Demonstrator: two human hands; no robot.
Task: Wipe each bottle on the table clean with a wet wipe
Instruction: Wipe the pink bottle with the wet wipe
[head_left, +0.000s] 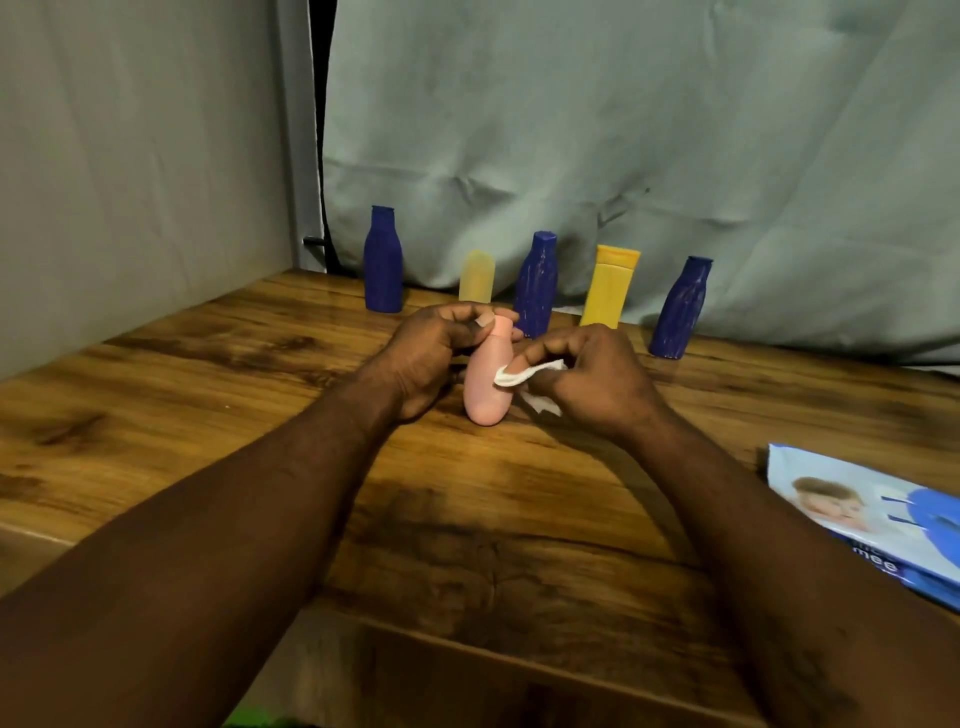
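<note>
Pink bottle (485, 384) leans tilted at mid-tabletop (208, 415), its cap gripped by the left hand (431, 353). The right hand (592, 379) pinches a white wet wipe (519, 371) against its side. Behind stands a row of bottles (535, 286).

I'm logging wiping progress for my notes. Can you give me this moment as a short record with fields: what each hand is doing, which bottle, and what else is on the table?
in hand: pink bottle, tilted
left hand: grips pink bottle near its cap
right hand: holds wet wipe against bottle's side
back row: left blue bottle, pale yellow bottle, middle blue bottle, yellow bottle, right blue bottle, all standing
wipe pack: lies on table, right edge
</note>
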